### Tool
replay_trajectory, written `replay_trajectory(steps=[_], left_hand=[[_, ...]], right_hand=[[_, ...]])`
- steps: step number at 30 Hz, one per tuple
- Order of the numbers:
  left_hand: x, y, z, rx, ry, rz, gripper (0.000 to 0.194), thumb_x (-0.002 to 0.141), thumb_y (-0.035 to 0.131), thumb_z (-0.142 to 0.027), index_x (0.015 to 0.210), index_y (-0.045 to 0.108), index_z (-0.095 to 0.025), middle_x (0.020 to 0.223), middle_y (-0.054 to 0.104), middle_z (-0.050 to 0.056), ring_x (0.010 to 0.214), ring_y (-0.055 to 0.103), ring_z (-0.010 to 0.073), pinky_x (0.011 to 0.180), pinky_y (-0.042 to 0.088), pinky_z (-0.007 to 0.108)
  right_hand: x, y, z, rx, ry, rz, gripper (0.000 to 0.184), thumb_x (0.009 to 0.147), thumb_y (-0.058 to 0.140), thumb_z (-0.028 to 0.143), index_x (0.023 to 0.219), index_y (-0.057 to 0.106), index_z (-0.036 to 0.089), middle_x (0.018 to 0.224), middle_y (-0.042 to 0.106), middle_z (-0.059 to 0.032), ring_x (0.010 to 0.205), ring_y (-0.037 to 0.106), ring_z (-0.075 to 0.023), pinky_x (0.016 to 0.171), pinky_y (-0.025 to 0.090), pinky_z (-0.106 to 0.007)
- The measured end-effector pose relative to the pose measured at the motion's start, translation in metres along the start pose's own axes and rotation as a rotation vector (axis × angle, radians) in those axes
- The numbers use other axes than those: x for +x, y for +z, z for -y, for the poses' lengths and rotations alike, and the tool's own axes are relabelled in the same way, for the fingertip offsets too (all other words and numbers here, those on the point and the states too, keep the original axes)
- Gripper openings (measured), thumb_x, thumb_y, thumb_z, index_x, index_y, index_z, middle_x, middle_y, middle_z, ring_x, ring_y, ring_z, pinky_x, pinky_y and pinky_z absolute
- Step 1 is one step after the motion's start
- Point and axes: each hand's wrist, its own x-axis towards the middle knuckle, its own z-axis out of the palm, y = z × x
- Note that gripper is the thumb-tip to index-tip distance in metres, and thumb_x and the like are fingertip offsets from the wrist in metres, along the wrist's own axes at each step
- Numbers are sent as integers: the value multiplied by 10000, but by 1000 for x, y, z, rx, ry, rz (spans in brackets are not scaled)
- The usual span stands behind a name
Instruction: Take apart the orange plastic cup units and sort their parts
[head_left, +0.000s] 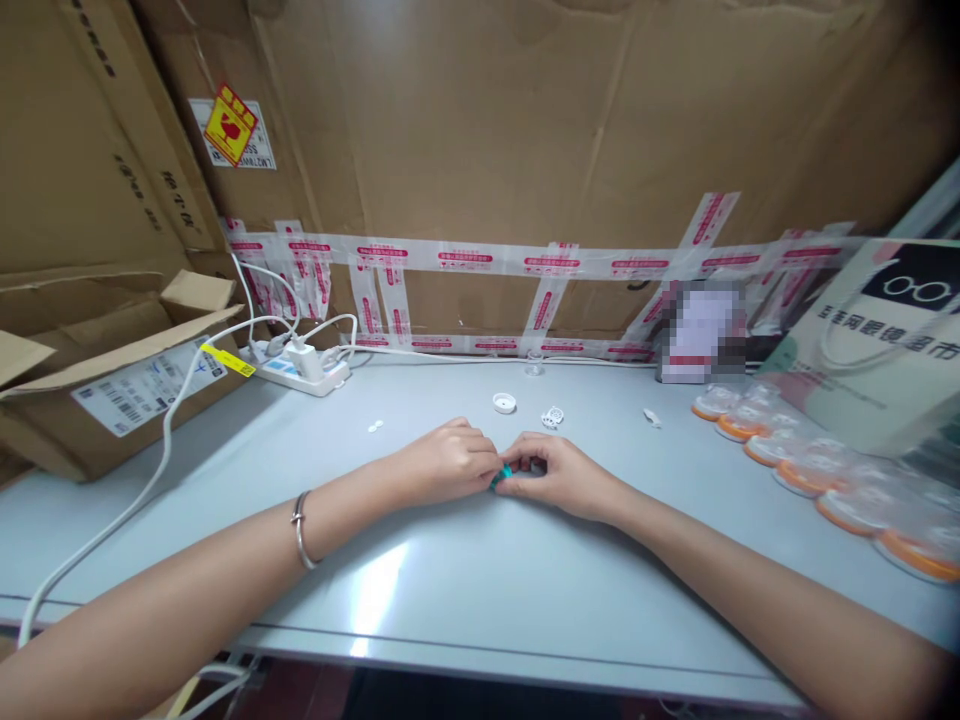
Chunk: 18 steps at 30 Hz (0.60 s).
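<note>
My left hand and my right hand meet at the middle of the grey table, fingers curled. Together they pinch a small teal part between their fingertips. It is mostly hidden by the fingers. A metal bangle sits on my left wrist. Just beyond the hands lie a small white cap, a small white patterned piece and tiny white discs.
A white power strip with plugs and cables lies at the back left, beside an open cardboard box. A row of clear containers with orange rims runs along the right. A printed paper bag stands behind them. Taped cardboard walls the back.
</note>
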Motion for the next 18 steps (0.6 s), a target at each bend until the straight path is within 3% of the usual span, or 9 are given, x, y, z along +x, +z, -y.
replay_trajectory(steps=[7,18], left_hand=[[-2,0,5,-233,-107,22,161,827,453,-142,838,612,-166,788,663,8,740,594,96,732,375,222],[0,-3,4,-361,-183,-35,125,815,476,-165,811,600,-148,757,643,32,716,575,102,718,427,210]], right_hand=[[0,0,0,23,30,0,255,651,673,376,823,690,189,781,558,-13,697,519,-131,655,418,-248],[1,2,-3,7,0,-9,252,655,674,376,827,689,192,778,570,-20,720,524,-140,670,422,-250]])
